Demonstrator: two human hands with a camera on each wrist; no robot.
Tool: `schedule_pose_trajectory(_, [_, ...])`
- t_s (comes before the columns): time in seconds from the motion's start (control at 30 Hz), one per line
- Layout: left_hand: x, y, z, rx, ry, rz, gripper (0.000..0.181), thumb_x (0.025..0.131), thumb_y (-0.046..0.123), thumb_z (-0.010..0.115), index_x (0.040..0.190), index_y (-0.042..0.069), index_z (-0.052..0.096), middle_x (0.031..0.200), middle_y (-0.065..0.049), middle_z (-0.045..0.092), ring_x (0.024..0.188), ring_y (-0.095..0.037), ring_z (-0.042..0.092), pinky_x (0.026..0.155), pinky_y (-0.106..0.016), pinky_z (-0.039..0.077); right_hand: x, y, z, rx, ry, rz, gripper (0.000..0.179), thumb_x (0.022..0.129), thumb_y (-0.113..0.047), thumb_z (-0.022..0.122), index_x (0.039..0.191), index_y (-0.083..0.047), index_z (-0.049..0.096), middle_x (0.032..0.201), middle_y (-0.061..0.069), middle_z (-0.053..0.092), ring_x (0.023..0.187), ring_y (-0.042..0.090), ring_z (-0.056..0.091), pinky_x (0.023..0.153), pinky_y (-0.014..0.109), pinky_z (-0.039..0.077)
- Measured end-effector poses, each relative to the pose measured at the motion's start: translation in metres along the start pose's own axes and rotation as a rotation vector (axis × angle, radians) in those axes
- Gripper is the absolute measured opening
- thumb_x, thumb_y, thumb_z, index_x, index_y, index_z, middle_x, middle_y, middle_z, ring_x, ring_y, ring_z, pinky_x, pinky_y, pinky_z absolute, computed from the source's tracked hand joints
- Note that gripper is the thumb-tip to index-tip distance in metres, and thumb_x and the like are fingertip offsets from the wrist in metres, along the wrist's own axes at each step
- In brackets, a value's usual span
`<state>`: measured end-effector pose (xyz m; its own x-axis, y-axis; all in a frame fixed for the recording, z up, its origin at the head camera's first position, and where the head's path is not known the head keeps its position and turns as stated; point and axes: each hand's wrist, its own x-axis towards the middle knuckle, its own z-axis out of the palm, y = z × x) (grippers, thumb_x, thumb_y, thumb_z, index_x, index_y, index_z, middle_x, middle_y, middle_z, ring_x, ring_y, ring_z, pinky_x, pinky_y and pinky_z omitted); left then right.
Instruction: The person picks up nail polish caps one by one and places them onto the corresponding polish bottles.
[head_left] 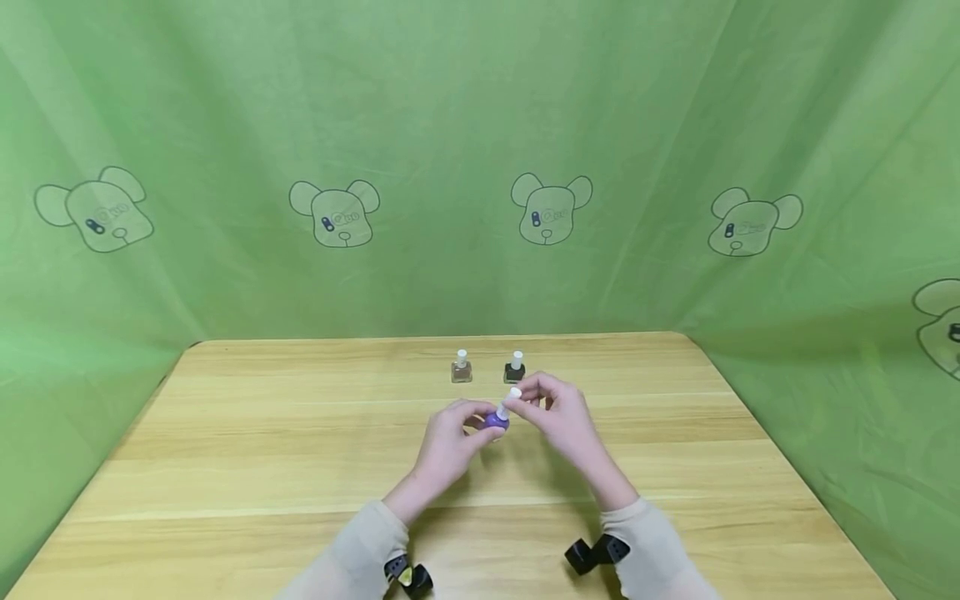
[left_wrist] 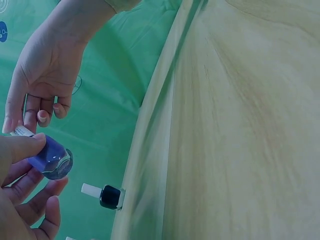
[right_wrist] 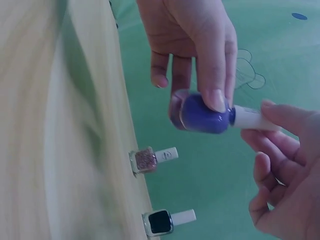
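Between both hands, tilted above the table, is a purple nail polish bottle (right_wrist: 202,114) with a white cap (right_wrist: 248,118). My left hand (head_left: 449,439) pinches its glass body between thumb and fingers. My right hand (head_left: 558,419) grips the white cap with thumb and index finger, the other fingers loosely curled. In the right wrist view the cap sits right at the bottle's neck. Beyond the hands, a dark nail polish bottle (head_left: 514,372) and a glittery brownish-pink nail polish bottle (head_left: 461,371) stand upright, both with white caps.
The light wooden table (head_left: 247,450) reaches back to a green curtain (head_left: 450,108) printed with bear faces, which also hangs at both sides. Black wrist devices sit on both sleeves, one at the left sleeve (head_left: 360,542) and one at the right sleeve (head_left: 652,542).
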<state>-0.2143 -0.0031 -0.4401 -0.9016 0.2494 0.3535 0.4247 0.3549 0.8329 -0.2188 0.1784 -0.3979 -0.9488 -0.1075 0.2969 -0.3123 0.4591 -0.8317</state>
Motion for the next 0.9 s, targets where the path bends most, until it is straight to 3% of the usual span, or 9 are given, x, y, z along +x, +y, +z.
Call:
schedule_pose_trajectory(0.13, [0.0,0.0,0.0,-0.003,0.01,0.01,0.027,0.083,0.019,0.075,0.107,0.006,0.071,0.1,-0.009,0.072,0.086,-0.021,0.07,0.068,-0.016,0.054,-0.001,0.0,0.004,0.011,0.023,0.018,0.019,0.082,-0.021,0.077,0.092,-0.008,0.068,0.082,0.006,0.068,0.073,0.009,0.056,0.066,0.021,0.046])
schedule_pose_trajectory(0.27, [0.0,-0.001,0.0,-0.002,0.011,0.008,0.028,0.084,0.019,0.075,0.107,0.006,0.071,0.1,-0.009,0.072,0.087,-0.021,0.07,0.068,-0.016,0.054,0.001,0.003,0.004,-0.003,0.004,0.014,0.024,0.085,-0.023,0.075,0.103,-0.009,0.068,0.089,0.006,0.068,0.076,0.01,0.055,0.067,0.022,0.044])
schedule_pose_trajectory(0.5, [0.001,-0.001,0.0,-0.001,0.011,-0.007,0.028,0.085,0.02,0.074,0.109,0.007,0.071,0.102,-0.009,0.071,0.089,-0.021,0.069,0.068,-0.017,0.054,0.003,0.004,-0.005,-0.03,-0.095,-0.084,0.034,0.092,-0.022,0.066,0.125,-0.013,0.063,0.108,0.007,0.071,0.092,0.009,0.058,0.076,0.023,0.044])
schedule_pose_trajectory(0.73, [0.001,0.0,-0.001,-0.002,0.014,-0.007,0.028,0.084,0.019,0.074,0.109,0.007,0.071,0.101,-0.009,0.071,0.089,-0.022,0.069,0.068,-0.016,0.054,0.002,0.001,-0.011,-0.092,-0.137,-0.1,0.028,0.093,-0.022,0.065,0.12,-0.014,0.068,0.12,0.006,0.07,0.098,0.012,0.059,0.08,0.025,0.046])
schedule_pose_trajectory(0.9, [0.001,0.0,-0.001,0.005,0.01,-0.004,0.027,0.084,0.019,0.075,0.108,0.006,0.071,0.101,-0.01,0.071,0.088,-0.022,0.069,0.068,-0.017,0.054,0.002,0.001,-0.009,-0.096,-0.092,-0.078,0.025,0.09,-0.023,0.068,0.112,-0.012,0.07,0.105,0.004,0.073,0.088,0.009,0.058,0.074,0.024,0.046])
